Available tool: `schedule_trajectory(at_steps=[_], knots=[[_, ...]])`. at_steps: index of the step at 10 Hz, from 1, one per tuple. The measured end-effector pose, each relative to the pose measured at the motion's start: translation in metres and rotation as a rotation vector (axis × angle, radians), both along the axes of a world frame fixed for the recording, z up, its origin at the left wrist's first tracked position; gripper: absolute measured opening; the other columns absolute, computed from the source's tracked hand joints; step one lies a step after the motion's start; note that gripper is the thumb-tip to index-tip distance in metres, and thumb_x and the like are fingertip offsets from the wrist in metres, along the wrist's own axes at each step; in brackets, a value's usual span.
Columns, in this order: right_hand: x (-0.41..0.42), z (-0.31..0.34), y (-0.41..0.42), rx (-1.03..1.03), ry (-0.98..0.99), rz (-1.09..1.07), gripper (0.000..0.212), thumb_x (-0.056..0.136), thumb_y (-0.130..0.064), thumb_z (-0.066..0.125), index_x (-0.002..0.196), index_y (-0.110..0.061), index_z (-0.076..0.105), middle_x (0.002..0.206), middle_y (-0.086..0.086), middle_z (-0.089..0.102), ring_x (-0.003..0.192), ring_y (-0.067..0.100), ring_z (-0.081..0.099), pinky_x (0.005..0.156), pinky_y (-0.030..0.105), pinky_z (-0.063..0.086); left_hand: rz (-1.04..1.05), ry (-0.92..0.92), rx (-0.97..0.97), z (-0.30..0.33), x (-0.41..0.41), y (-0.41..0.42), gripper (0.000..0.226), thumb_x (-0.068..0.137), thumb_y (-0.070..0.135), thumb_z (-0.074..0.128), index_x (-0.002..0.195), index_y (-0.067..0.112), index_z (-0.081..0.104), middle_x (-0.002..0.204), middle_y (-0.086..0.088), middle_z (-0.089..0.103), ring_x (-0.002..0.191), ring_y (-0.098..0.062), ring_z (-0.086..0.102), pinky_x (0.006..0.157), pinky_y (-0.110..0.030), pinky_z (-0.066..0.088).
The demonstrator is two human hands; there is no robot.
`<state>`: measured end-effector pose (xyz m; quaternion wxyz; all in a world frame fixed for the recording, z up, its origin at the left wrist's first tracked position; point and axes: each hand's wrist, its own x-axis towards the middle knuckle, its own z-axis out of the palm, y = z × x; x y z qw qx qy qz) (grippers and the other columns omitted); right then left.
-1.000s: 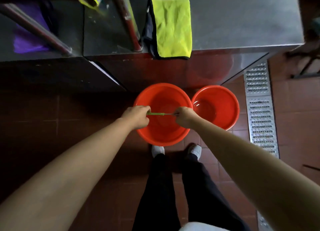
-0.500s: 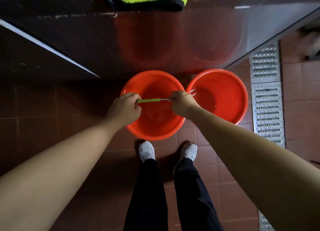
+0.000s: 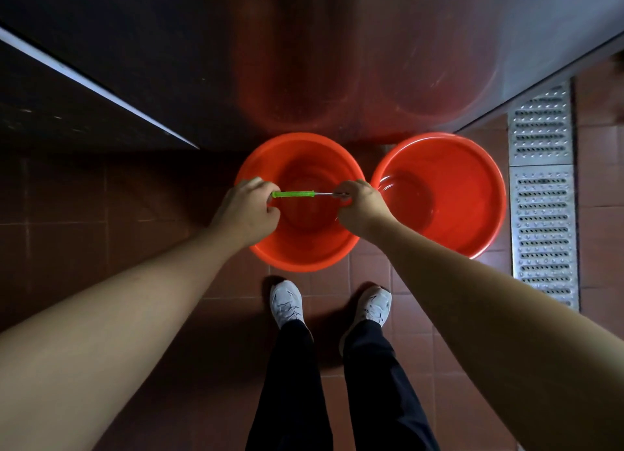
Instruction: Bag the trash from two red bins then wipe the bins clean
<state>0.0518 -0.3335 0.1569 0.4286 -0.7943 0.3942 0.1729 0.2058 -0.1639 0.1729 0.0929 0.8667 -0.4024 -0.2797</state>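
The view has dipped since a second ago: the yellow cloth on the counter has slid out of sight at twelve o'clock, and the shoes now show plainly at six. Both hands hover over the left bin (image 3: 300, 202), holding a screwdriver (image 3: 305, 194) level between them. The left hand (image 3: 248, 207) has its fingers curled round the green handle end at nine o'clock; the right hand (image 3: 361, 206) pinches the metal shaft at three o'clock. The right bin (image 3: 439, 194) sits touching its neighbour's rim, on the tiled floor (image 3: 84, 214) against the steel counter front (image 3: 388, 62), with something clear and glossy low on its inner wall, water or film, hard to tell. The drain grate (image 3: 542, 197) runs at three o'clock. By my reading this is the emptying step. Next, the tool needs carrying clear into a bag, none of which is visible here.
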Motion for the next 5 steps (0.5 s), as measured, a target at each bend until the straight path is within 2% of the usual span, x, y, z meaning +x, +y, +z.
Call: schedule_trajectory(at_steps=[1, 3, 5], knots=[[-0.004, 0.000, 0.001, 0.001, 0.021, -0.019, 0.044, 0.076, 0.002, 0.057, 0.115, -0.011, 0.071, 0.122, 0.011, 0.061, 0.111, 0.029, 0.059, 0.088, 0.029, 0.046, 0.015, 0.096, 0.017, -0.001, -0.005, 0.001, 0.051, 0.070, 0.026, 0.045, 0.115, 0.014, 0.066, 0.099, -0.003, 0.058, 0.099, -0.027, 0.056, 0.088, -0.041, 0.048], [-0.017, 0.005, 0.010, 0.065, 0.083, -0.030, 0.054, 0.081, 0.001, 0.052, 0.129, -0.019, 0.066, 0.134, 0.007, 0.062, 0.114, 0.026, 0.062, 0.086, 0.022, 0.045, 0.010, 0.183, 0.090, 0.000, -0.019, 0.009, 0.036, 0.083, 0.016, 0.058, 0.118, 0.020, 0.068, 0.115, 0.000, 0.064, 0.106, -0.021, 0.060, 0.092, -0.027, 0.046], [-0.037, 0.014, 0.017, 0.088, 0.158, 0.062, 0.052, 0.087, -0.002, 0.046, 0.128, -0.023, 0.068, 0.130, 0.009, 0.064, 0.114, 0.030, 0.062, 0.097, 0.030, 0.049, -0.001, 0.372, 0.336, 0.012, -0.040, 0.010, 0.040, 0.095, 0.025, 0.050, 0.133, 0.023, 0.060, 0.129, -0.002, 0.064, 0.119, -0.017, 0.058, 0.096, -0.019, 0.039]])
